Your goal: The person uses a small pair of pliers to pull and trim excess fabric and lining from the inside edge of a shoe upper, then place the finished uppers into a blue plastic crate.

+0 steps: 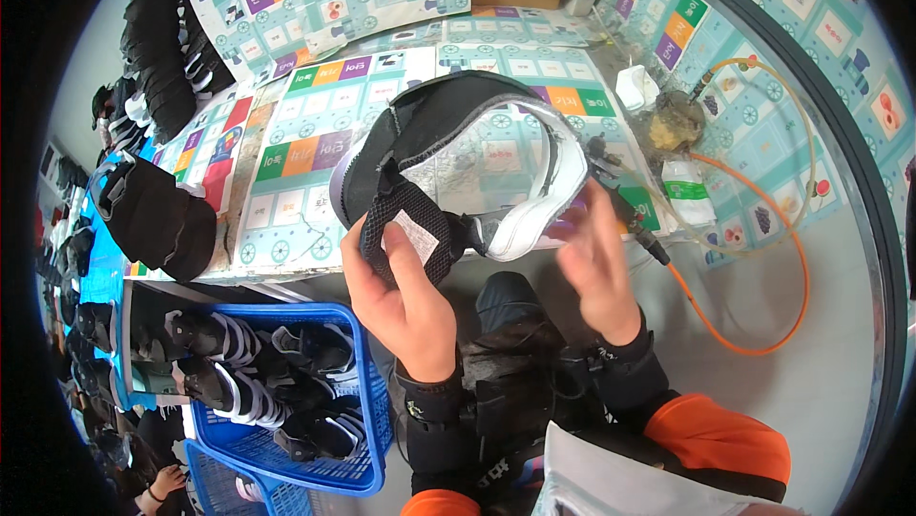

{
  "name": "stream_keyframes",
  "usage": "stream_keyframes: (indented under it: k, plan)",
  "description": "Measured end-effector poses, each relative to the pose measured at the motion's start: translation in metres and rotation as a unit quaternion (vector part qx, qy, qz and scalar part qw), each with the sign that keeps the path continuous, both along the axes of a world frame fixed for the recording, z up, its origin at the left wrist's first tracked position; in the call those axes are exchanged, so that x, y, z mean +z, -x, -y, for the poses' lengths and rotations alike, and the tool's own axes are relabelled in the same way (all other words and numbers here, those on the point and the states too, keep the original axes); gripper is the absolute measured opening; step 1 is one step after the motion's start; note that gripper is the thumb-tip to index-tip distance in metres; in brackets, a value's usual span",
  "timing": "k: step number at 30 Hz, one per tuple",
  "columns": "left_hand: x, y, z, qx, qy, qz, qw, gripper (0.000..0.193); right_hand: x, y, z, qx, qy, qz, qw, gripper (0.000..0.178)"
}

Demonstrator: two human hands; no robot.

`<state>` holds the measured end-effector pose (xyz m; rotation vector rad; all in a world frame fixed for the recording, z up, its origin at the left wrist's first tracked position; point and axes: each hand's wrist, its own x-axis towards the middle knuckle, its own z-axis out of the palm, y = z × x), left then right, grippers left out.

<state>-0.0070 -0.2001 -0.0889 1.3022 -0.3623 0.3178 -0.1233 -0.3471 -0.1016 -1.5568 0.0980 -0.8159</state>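
The left hand pinches the black mesh end of a ring-shaped cloth cap, which curves away beyond both hands, long axis slanting far-right, while the loosely opened right hand, blurred, is beside its white lining, contact unclear

Left forearm and right forearm are reaching up from below. Left hand is pinching, thumb in front, index finger extending upward. Right hand is pointing fingers up, blurring; grip unclear.
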Motion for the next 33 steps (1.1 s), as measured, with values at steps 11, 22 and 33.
stream_keyframes:
  k: [11, 22, 33]
  plan:
    - [-0.04, -0.032, -0.032, -0.04, 0.037, 0.013, 0.998, 0.024, 0.021, -0.026, 0.028, -0.164, 0.047, -0.018, 0.985, 0.028]
    - [-0.038, -0.044, -0.057, -0.127, 0.195, -0.08, 0.969, 0.038, 0.004, -0.042, 0.031, 0.048, -0.198, -0.068, 0.977, 0.02]
    - [0.063, -0.114, -0.051, -0.205, -0.056, -0.029, 0.977, 0.031, -0.066, -0.012, 0.159, -0.314, 0.406, -0.346, 0.785, 0.058]
